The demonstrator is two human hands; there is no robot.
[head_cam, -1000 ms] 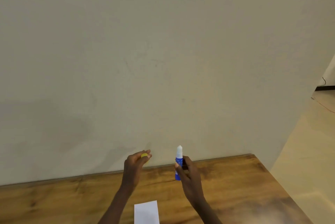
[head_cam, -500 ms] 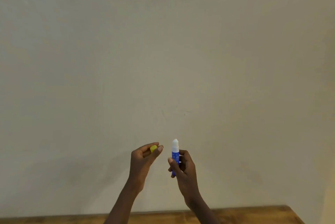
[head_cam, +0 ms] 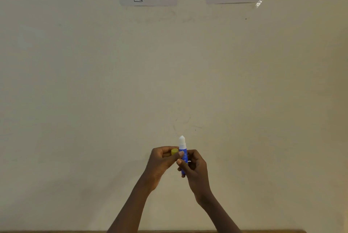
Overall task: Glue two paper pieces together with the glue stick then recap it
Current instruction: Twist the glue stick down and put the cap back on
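My right hand (head_cam: 195,168) grips the upright glue stick (head_cam: 183,154) while my left hand (head_cam: 162,159) pinches its yellow cap (head_cam: 174,151) just beside it, so next I judge the cap must go over the white tip

we see our two forearms bare to the frame's lower edge, no sleeves, our left hand (head_cam: 162,161) and right hand (head_cam: 195,168) ungloved, ringless.

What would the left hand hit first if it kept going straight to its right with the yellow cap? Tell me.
The glue stick in the right hand. The left hand with the yellow cap is already beside its blue tube, below the white tip; depth is unclear.
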